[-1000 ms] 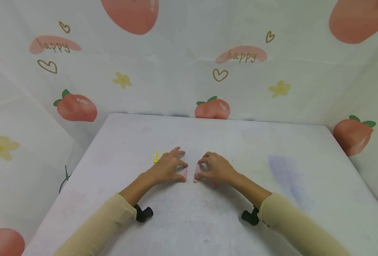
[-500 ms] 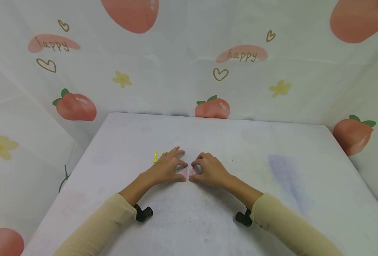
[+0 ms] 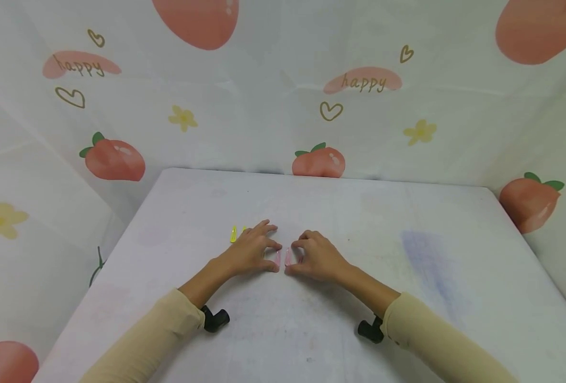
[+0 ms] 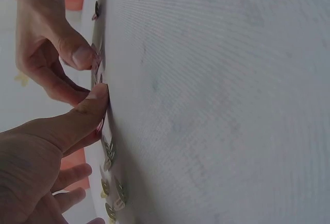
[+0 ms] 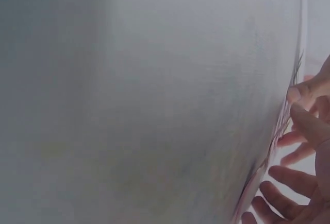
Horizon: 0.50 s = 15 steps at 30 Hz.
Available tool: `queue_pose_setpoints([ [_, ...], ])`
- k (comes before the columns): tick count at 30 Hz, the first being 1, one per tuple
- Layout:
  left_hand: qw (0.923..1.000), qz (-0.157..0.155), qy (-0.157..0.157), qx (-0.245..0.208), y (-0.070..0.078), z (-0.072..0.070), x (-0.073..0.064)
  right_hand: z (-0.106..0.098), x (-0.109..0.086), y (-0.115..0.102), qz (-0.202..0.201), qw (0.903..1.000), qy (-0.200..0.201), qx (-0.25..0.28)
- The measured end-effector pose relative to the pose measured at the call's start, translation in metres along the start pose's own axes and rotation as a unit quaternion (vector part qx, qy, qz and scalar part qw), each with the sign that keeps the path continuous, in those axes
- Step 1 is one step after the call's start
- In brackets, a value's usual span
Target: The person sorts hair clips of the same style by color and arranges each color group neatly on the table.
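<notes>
A pink snap hair clip [image 3: 277, 258] stands lengthwise between the thumb and index finger of my left hand [image 3: 251, 252], which holds it by its two ends against the table. Just to its right lies a second pink hair clip [image 3: 288, 256], roughly parallel, with a narrow gap between them. My right hand [image 3: 318, 256] is beside this second clip, its thumb and index finger spread apart near the clip's ends. In the left wrist view, the left thumb [image 4: 95, 98] covers part of the pink clip. The right wrist view shows the clips only edge-on.
Yellow hair clips [image 3: 233, 234] lie on the white table [image 3: 283, 330] left of the left hand, partly hidden by it. Further right in the left wrist view's far end is a dark clip [image 4: 96, 11]. A peach-print cloth [image 3: 264, 96] hangs behind the table.
My right hand brought the second pink clip leftward beside the first, then let go and drew slightly right. My left hand has stayed in place.
</notes>
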State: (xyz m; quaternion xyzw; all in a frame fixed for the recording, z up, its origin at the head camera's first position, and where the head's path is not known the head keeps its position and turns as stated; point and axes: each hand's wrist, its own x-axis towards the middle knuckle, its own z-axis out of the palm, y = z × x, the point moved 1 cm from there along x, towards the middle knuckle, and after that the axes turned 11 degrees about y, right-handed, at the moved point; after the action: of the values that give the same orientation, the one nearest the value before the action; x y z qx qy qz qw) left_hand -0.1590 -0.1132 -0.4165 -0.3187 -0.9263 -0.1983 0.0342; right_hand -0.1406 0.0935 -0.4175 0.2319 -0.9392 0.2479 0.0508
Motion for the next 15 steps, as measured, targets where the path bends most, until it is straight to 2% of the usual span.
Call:
queue_pose_setpoints([
  [8, 1.0, 0.001, 0.001, 0.003, 0.0, 0.001, 0.001, -0.007, -0.016, 0.0, 0.029, 0.9994, 0.016, -0.01],
  [15, 1.0, 0.001, 0.0, 0.002, -0.001, 0.001, 0.001, -0.003, -0.022, 0.001, 0.027, 0.9984, 0.049, -0.01],
])
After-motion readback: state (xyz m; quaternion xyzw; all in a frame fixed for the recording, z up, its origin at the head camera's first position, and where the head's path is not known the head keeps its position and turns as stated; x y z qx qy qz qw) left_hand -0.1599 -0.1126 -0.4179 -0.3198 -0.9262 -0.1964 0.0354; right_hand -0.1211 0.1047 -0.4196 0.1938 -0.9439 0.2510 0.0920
